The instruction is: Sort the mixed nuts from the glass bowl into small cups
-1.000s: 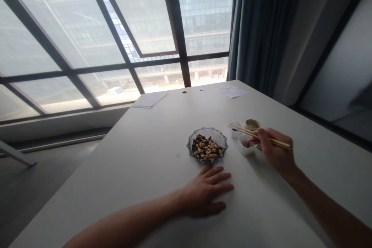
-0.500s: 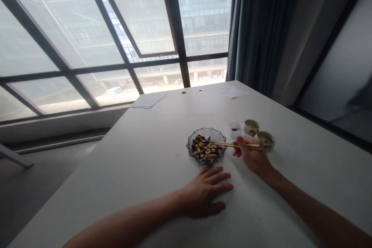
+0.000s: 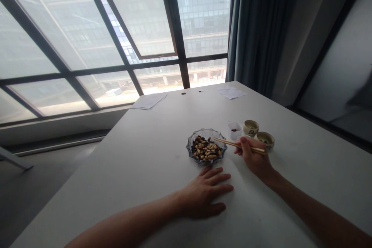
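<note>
A glass bowl (image 3: 193, 140) of mixed nuts stands in the middle of the white table (image 3: 151, 162). My right hand (image 3: 254, 159) is closed round a pair of wooden chopsticks (image 3: 229, 143), whose tips reach over the bowl's right rim. My left hand (image 3: 206, 192) lies flat on the table just in front of the bowl, fingers spread, holding nothing. To the right of the bowl stand a small white square cup (image 3: 235, 129) and two small round ceramic cups (image 3: 251, 127) (image 3: 266, 139); a further white cup is mostly hidden behind my right hand.
Sheets of paper (image 3: 148, 100) lie at the table's far edge, and another paper (image 3: 231, 92) lies at the far right corner. A large window and a dark curtain (image 3: 258, 27) rise behind the table. The floor drops away to the left.
My right hand has moved left from the small cups to the bowl, bringing the chopstick tips over the nuts. My left hand has stayed flat on the table.
</note>
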### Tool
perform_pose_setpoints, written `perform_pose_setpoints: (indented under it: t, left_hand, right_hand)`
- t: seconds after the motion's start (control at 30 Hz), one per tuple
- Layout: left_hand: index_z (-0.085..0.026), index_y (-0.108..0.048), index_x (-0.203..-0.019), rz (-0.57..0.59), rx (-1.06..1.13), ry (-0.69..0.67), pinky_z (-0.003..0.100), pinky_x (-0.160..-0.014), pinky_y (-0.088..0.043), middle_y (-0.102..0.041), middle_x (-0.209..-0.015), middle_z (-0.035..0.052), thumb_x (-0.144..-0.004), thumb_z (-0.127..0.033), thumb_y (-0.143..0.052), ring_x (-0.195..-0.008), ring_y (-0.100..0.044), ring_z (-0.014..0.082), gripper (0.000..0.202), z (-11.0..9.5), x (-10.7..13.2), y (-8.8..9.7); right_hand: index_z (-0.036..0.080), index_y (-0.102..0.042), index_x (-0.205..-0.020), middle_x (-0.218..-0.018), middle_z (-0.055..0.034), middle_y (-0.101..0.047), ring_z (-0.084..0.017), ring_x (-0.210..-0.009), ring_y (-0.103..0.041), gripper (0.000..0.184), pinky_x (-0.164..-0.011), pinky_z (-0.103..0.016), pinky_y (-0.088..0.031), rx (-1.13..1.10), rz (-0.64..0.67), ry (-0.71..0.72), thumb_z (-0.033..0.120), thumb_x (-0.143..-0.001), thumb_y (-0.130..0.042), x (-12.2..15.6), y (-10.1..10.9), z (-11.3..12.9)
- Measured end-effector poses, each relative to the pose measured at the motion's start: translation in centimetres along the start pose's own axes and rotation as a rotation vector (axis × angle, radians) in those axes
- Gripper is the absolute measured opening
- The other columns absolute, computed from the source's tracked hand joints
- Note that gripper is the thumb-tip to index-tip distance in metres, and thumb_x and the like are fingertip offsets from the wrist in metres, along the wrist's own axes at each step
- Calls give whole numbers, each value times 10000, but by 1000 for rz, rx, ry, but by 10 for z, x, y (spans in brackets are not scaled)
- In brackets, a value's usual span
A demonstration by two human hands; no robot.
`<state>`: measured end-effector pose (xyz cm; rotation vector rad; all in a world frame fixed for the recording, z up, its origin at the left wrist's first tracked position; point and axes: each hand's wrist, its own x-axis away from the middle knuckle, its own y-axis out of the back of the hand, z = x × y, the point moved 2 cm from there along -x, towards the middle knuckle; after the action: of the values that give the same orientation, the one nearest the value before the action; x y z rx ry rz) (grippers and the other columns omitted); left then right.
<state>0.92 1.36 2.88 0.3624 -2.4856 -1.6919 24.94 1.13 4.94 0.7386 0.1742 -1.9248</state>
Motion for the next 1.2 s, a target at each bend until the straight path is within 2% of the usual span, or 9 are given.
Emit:
perform_pose_setpoints:
  t: [0.23, 0.4, 0.57, 0.67, 0.8, 0.87, 0.93, 1.1, 1.2]
  left_hand:
    - [-326, -482, -1532, -5, -10, -2, 551, -1266, -193, -413, -1639, 44, -978, -520, -586, -1534, -319, 357, 596, 0, -1, 0]
    - [-324, -479, -1535, 1, -18, -4, 545, -1263, -203, -414, -1638, 48, -980, -513, -583, -1532, -323, 358, 595, -1, -1, 1]
    - [-324, -470, -1539, 6, -14, -7, 551, -1264, -202, -396, -1649, 40, -987, -523, -571, -1537, -312, 353, 595, 0, -1, 1]
    - [-322, -468, -1539, 4, -9, -8, 553, -1264, -197, -389, -1653, 35, -996, -534, -552, -1544, -299, 347, 589, 0, 0, 0]
    - [-317, -479, -1532, 2, -3, -10, 544, -1267, -197, -394, -1650, 36, -989, -533, -561, -1545, -299, 344, 590, 2, -1, -1]
    - [-319, -477, -1533, 1, -4, -11, 540, -1266, -203, -394, -1651, 34, -987, -533, -564, -1545, -298, 343, 593, 2, 0, -2]
    - [-319, -477, -1534, -2, -3, -9, 536, -1266, -205, -401, -1646, 38, -987, -530, -566, -1544, -301, 344, 594, 2, 0, -2]
    - [-326, -472, -1539, -3, -5, -3, 540, -1266, -203, -411, -1640, 45, -980, -522, -580, -1540, -309, 350, 602, 2, 1, -2]
    - [-325, -478, -1534, -4, -8, -5, 542, -1267, -199, -412, -1639, 48, -978, -520, -584, -1539, -310, 353, 599, 2, 0, -2]
  right_hand:
    - [192, -738, -821, -745, -72, -766, -212, -638, -727, 427, -585, -319, -592, -35, 171, -103, 538, -1007, -572, -2, -3, 6]
    - [186, -745, -813, -723, -78, -767, -211, -592, -720, 462, -557, -321, -587, -32, 105, -127, 560, -1008, -557, -1, -8, -2]
    - [198, -765, -842, -749, -87, -780, -243, -654, -754, 420, -632, -357, -617, -19, 45, -74, 519, -1018, -559, 1, -7, -4]
    - [200, -770, -867, -789, -97, -791, -247, -670, -759, 401, -647, -360, -618, 15, -7, -15, 498, -1024, -554, -3, 5, 3]
    - [206, -767, -868, -787, -88, -790, -242, -678, -762, 376, -674, -354, -616, 100, -175, 55, 470, -1029, -554, -15, 35, 14]
    - [208, -761, -853, -757, -82, -782, -243, -656, -758, 374, -660, -356, -613, 149, -255, 56, 476, -1023, -563, -21, 49, 16]
    - [211, -750, -834, -733, -77, -775, -243, -620, -749, 367, -621, -353, -609, 172, -277, 25, 493, -1006, -589, -25, 59, 14]
    - [205, -753, -881, -751, -83, -781, -254, -647, -764, 339, -631, -372, -630, 109, -235, -13, 509, -977, -639, -25, 60, 9]
    - [193, -770, -931, -811, -87, -796, -241, -666, -767, 330, -642, -368, -645, 7, -100, -20, 491, -984, -638, -20, 44, 10]
